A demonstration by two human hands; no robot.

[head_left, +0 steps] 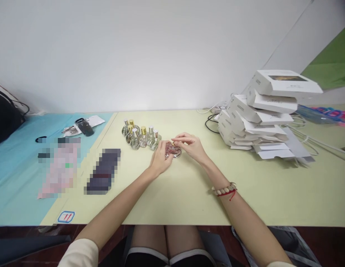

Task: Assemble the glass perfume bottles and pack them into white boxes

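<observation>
A round, clear glass perfume bottle [175, 152] lies tilted on the table between my two hands. My left hand [160, 159] is closed around its left side, fingers curled over the glass. At the bottle's gold-coloured top, the thumb and fingers of my right hand [191, 146] are pinched together. Just how much of that top they cover is hidden. Close by on the left stands a group of several similar glass perfume bottles [135, 142], some with gold caps [143, 129] and some with silver ones [150, 128].
White printed boxes [272, 111] are piled unevenly at the right, with cables [308, 137] behind. On the left lie a dark blurred flat item [104, 172], a pink blurred packet [61, 167] and a dark jar [84, 127]. A number label [66, 217] marks the table's front edge.
</observation>
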